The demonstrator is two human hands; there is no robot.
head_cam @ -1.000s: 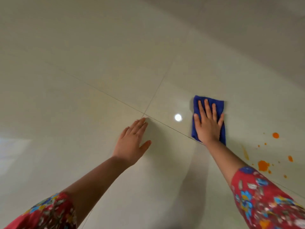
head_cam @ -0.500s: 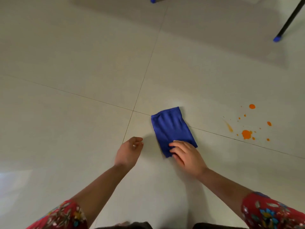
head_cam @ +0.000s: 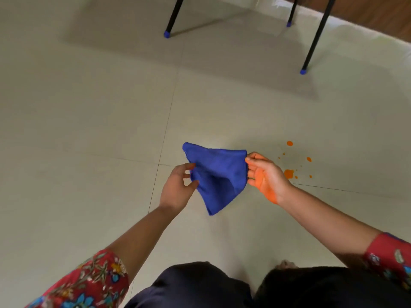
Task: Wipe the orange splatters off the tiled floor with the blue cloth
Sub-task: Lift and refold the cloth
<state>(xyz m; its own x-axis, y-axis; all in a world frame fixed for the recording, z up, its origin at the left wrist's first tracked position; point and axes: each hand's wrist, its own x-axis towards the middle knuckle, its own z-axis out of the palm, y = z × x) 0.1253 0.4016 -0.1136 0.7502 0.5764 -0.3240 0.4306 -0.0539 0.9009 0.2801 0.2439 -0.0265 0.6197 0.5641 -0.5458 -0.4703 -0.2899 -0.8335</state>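
The blue cloth [head_cam: 216,174] hangs in the air between both hands, spread out and drooping to a point below. My left hand [head_cam: 178,186] pinches its left edge between thumb and fingers. My right hand [head_cam: 265,176] holds its right edge at the upper corner, palm up, with orange staining on the palm and heel. The orange splatters [head_cam: 289,173] lie on the pale tiled floor [head_cam: 89,130] just right of my right hand: one larger blot and several small dots around it.
Black chair legs with blue feet [head_cam: 166,34] [head_cam: 303,71] stand at the top of the view, the right one beyond the splatters. A pale skirting edge and brown floor [head_cam: 378,16] lie at the top right. My dark-clothed knees [head_cam: 200,285] fill the bottom.
The cloth lay flat on the floor under my right hand; now both hands have lifted it and hold it spread in the air. The view has pulled back from the floor.
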